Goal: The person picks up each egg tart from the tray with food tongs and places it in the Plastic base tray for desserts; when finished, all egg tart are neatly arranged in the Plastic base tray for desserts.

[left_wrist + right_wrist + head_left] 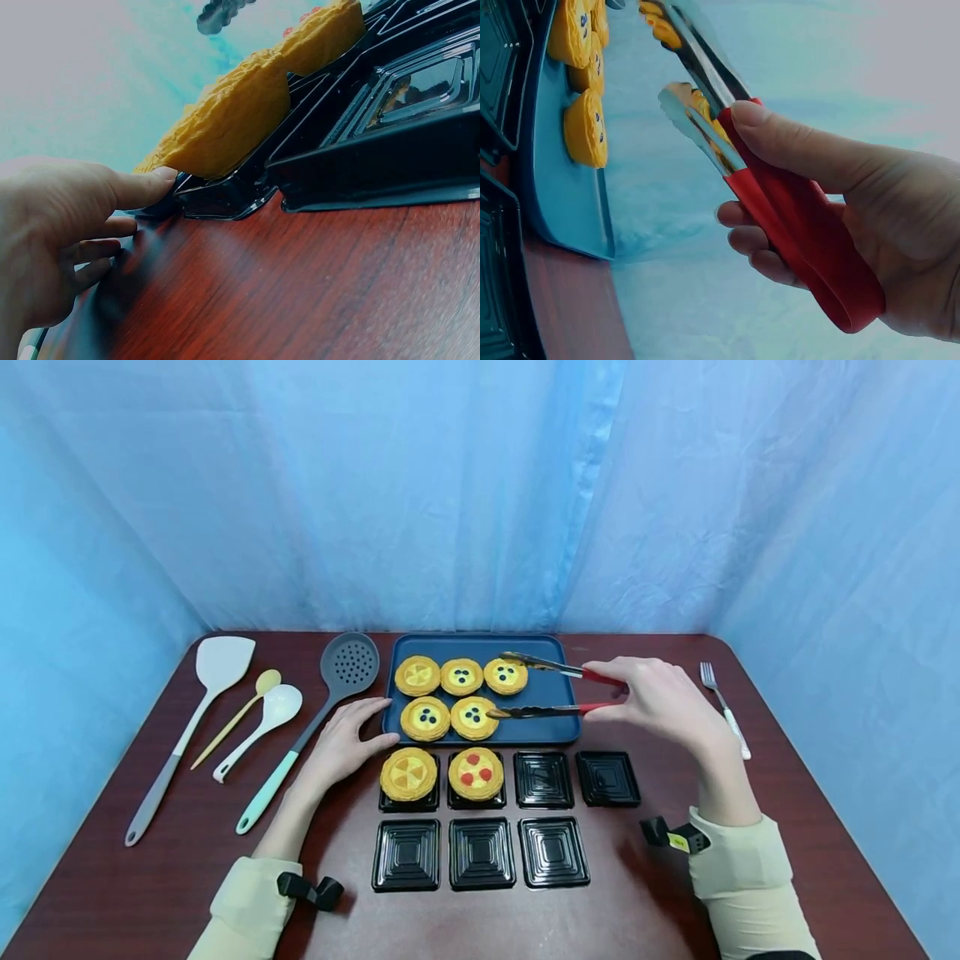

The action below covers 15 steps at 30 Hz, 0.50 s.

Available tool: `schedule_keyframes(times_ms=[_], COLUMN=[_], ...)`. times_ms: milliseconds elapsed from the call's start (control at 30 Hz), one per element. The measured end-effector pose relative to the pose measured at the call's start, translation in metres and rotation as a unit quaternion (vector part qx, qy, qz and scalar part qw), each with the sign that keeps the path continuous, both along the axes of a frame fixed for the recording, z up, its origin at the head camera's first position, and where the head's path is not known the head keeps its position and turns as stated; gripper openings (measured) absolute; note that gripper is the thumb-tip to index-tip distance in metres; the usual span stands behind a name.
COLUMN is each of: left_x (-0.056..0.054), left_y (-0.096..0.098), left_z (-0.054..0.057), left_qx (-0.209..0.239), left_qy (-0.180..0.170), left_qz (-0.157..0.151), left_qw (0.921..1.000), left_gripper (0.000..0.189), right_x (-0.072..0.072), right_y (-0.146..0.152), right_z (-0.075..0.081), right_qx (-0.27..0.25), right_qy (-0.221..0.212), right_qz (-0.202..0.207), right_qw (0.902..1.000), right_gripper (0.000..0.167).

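Note:
My right hand [660, 697] holds a pair of tongs [536, 712] by their red handles, with the metal arms spread apart. One tip lies over the back right blueberry tart [506, 677], and the other is at the right edge of the front right blueberry tart [472, 718]. My left hand [345, 739] touches the front left corner of the blue tray [551, 693], its thumb and fingers spread. The right wrist view shows the thumb on one handle of the tongs [802, 217] and fingers behind the other. Several tarts sit on the tray.
In front of the tray are several square black plastic containers [543, 779]; two bear tarts, one with red fruit [476, 774], one with orange pieces [408, 774]. To the left lie a skimmer [349, 664], a ladle [281, 706], a yellow spoon [267, 681] and a turner [225, 660]. A fork [723, 706] lies right.

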State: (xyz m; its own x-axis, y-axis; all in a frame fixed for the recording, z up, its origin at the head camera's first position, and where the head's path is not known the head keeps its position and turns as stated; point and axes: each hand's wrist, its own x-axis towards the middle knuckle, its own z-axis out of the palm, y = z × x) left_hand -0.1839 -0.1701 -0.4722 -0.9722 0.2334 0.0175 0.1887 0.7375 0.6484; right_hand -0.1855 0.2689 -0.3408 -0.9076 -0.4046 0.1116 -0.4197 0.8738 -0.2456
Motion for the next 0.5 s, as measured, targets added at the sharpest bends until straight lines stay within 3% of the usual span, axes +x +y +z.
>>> schedule_keyframes(times_ms=[500], left_x=[-0.001], left_y=[0.000], left_z=[-0.002], left_qx=[-0.005], left_qy=[0.003], left_qz=[0.002], left_qw=[1.0000], left_gripper=[0.066], right_x=[-0.035], right_y=[0.005], right_z=[-0.029], right_qx=[0.041], right_qy=[0.026], right_qz=[-0.052], right_qw=[0.9975], right_gripper=[0.069])
